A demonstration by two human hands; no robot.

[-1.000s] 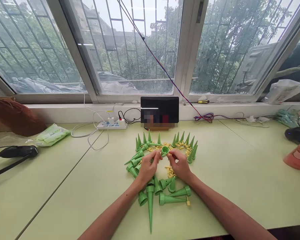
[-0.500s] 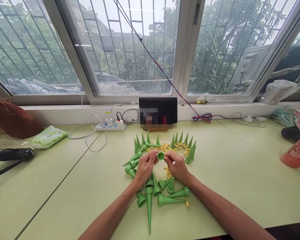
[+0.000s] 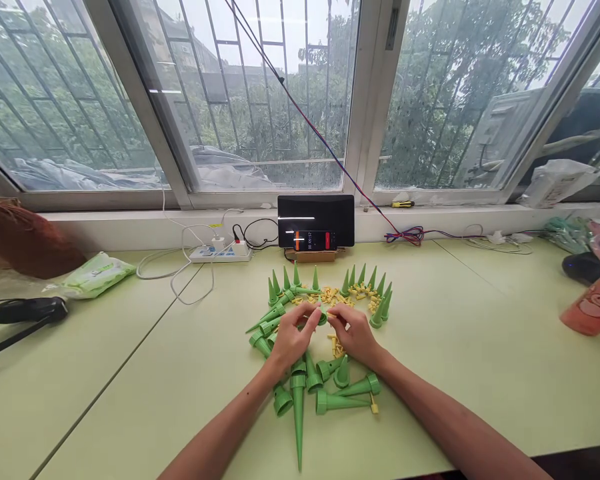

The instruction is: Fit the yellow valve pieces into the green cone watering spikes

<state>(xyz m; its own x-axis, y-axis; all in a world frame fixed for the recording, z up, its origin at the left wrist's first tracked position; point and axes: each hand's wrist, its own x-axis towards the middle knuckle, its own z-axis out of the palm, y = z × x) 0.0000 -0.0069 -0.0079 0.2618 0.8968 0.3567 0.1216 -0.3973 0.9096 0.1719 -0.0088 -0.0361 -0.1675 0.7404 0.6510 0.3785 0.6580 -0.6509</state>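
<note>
Left hand (image 3: pixel 293 335) pinches green cone (image 3: pixel 323 319) well back from table edge (image 3: pixel 570 448)

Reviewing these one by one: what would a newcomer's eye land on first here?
The bright green, pointed plastic cones stand out first, some upright toward the back, others lying nearer the person. In the middle, the bare left hand holds a green plastic piece, the bare right hand close beside it. Behind sits a lit, black phone before a black rectangular screen.
</note>
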